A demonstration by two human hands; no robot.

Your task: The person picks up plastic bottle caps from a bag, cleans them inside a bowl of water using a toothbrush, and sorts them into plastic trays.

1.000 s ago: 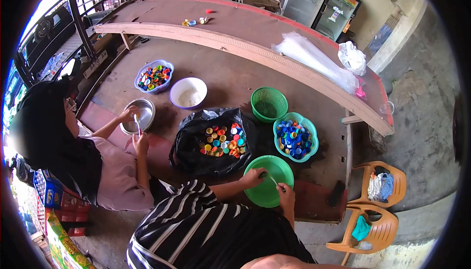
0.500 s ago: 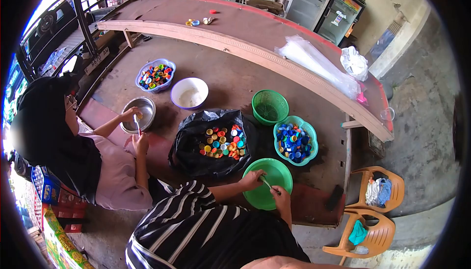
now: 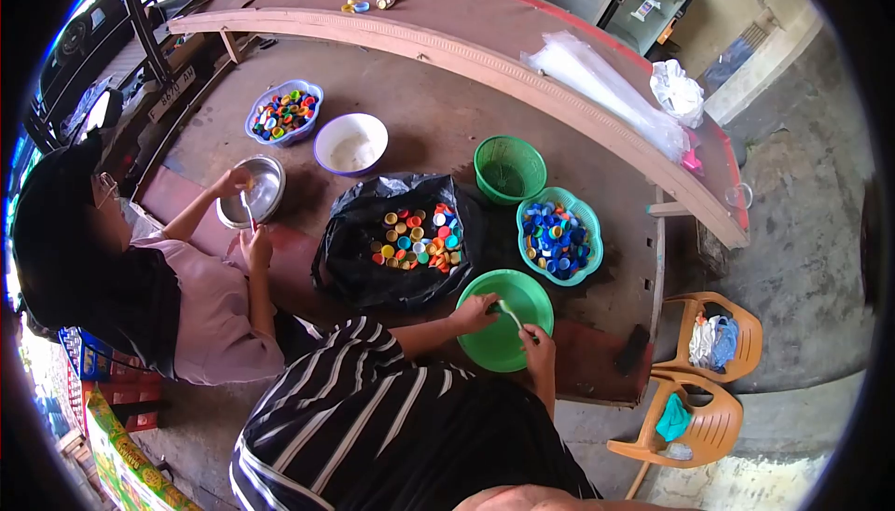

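My right hand (image 3: 538, 345) grips a slim, pale toothbrush (image 3: 512, 314) by its handle, over the green basin (image 3: 504, 362). My left hand (image 3: 477, 312) is closed at the brush's head, above the basin's left side. What its fingers pinch is too small to make out. Just beyond the basin, a black plastic bag (image 3: 350, 273) lies spread open, with many coloured bottle caps (image 3: 418, 239) inside. To the right of it stands a turquoise basket (image 3: 597, 248) full of mostly blue caps (image 3: 557, 239).
On the left a co-worker (image 3: 210, 315) holds a pale stick-like tool over a metal bowl (image 3: 280, 196). Behind are a purple basket of caps (image 3: 284, 112), a white bowl (image 3: 351, 145) and a green basket (image 3: 510, 169). A wooden rail (image 3: 447, 49) crosses the table; chairs (image 3: 695, 422) stand right.
The view has tilted, so the table sits higher in the picture. My hands stay over the green basin, and the toothbrush has turned to slope more steeply between them.
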